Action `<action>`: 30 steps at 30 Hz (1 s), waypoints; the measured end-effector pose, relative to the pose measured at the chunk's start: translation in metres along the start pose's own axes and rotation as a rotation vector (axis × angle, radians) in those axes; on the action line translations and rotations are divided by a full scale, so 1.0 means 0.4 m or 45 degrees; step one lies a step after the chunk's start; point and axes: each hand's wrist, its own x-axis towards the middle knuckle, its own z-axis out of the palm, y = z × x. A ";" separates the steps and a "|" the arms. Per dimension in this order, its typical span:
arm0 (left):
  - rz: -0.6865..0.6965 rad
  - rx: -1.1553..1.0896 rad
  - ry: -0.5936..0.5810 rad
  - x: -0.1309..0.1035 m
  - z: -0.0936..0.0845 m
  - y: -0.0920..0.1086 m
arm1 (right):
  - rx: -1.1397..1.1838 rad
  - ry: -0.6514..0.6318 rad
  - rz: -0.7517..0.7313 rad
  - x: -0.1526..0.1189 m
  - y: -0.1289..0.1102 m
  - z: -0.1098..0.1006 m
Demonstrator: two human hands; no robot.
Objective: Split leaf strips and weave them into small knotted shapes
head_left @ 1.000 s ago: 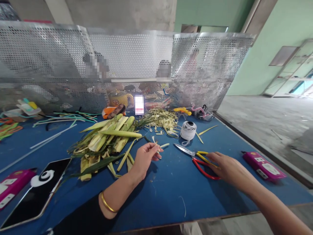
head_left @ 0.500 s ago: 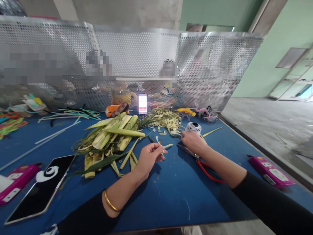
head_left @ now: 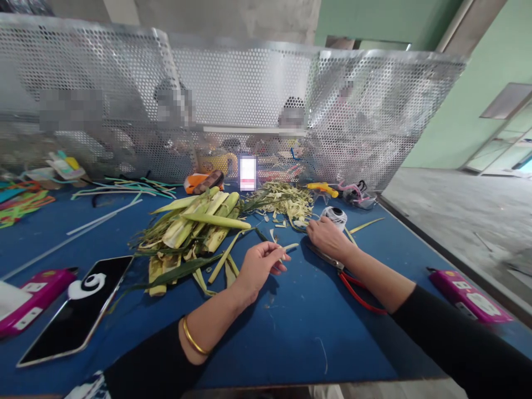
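Over the middle of the blue table, my left hand (head_left: pixel 264 261) pinches a short pale green strip of plant stalk (head_left: pixel 292 246) between thumb and fingers. The strip's tip sticks out to the right. My right hand (head_left: pixel 329 237) is curled with its fingers together, just in front of a spool of white thread (head_left: pixel 334 216); whatever its fingertips hold is hidden. Under that hand and forearm lie scissors with red handles (head_left: pixel 361 299), partly covered. Left of my hands is a heap of green and yellowish stalks and leaves (head_left: pixel 195 227). A pile of shredded scraps (head_left: pixel 286 200) sits behind.
A black-screened phone (head_left: pixel 62 338) and a magenta power strip (head_left: pixel 45 291) lie at left. Another magenta power strip (head_left: pixel 469 293) lies at right. A lit phone (head_left: pixel 248 173) stands against the perforated metal screen (head_left: pixel 245 77), with people behind it. Safety glasses (head_left: pixel 364 199) lie at the back right.
The view has shifted slightly, so the scene sits a little farther right. My left hand still pinches the strip, and my right hand stays by the thread spool.
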 end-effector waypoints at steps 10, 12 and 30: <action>-0.018 -0.030 -0.021 -0.001 0.002 0.000 | 0.387 0.336 0.325 -0.012 0.057 -0.032; -0.022 -0.027 -0.025 0.000 0.002 -0.001 | 0.228 0.331 0.189 -0.014 0.065 -0.035; -0.109 0.008 -0.052 0.000 0.005 0.002 | -0.125 0.201 0.003 -0.033 0.115 0.035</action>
